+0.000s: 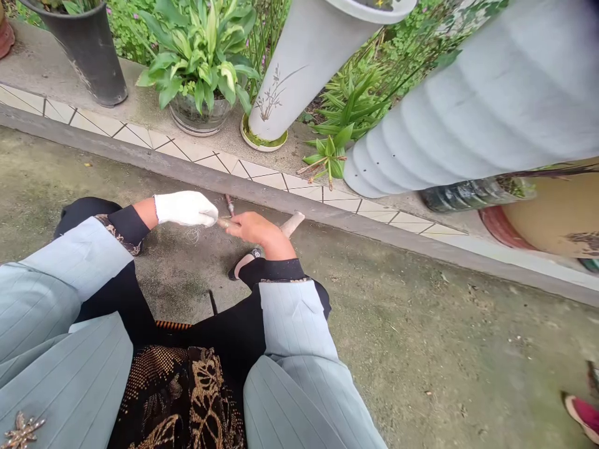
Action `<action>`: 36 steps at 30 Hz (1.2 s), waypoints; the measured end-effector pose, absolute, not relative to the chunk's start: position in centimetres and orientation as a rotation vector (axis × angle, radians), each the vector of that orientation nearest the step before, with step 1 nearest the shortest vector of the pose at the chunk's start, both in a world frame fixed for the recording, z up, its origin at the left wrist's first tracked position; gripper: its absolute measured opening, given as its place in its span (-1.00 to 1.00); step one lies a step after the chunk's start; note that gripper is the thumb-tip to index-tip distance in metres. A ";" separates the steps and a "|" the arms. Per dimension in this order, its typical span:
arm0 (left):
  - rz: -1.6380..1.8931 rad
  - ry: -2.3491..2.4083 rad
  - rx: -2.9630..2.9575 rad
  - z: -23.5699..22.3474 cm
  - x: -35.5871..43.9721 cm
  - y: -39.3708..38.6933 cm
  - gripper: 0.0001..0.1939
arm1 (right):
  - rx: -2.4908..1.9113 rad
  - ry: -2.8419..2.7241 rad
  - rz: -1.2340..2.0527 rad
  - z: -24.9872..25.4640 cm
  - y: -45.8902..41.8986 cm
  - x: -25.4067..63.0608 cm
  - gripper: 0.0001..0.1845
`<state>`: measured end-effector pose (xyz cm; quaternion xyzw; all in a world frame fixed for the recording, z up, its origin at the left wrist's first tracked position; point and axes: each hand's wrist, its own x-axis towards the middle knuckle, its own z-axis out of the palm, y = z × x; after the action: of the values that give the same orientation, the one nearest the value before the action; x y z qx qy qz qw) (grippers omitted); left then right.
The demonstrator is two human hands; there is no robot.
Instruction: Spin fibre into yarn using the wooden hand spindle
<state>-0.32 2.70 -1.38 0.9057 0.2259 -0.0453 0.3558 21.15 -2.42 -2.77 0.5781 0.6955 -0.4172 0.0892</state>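
My left hand, in a white glove, is closed on the left end of a pale wooden stick. My bare right hand grips the same stick a little further right. Part of the stick passes under my right wrist, and its blunt pale end shows beyond. Just past my hands, a thin reddish-brown piece with a metal-looking end points away from me; whether it joins the stick I cannot tell. Fine pale curled strands show below the glove.
A low tiled ledge runs across in front. On it stand a black pot, a leafy plant in a glass bowl, a tall white vase and a ribbed grey vase. Someone's red shoe is at far right.
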 end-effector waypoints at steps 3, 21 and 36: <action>-0.055 0.594 2.361 -1.4 -0.3 3.3 -0.75 | 1.088 1.889 -1.660 -1.6 -3.1 20.9 -0.82; -0.071 0.560 2.389 -2.0 -0.2 2.8 -0.70 | 1.939 2.115 -1.083 -3.1 -2.1 22.5 -0.78; 0.002 0.621 2.125 -1.9 -0.1 2.6 -0.68 | 2.458 2.121 -2.259 -1.9 -2.5 23.9 -0.57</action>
<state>-0.14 2.62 -1.88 0.8584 0.2510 0.0009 0.4474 23.90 -2.53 -1.86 0.5707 0.4925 -0.5244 -0.3958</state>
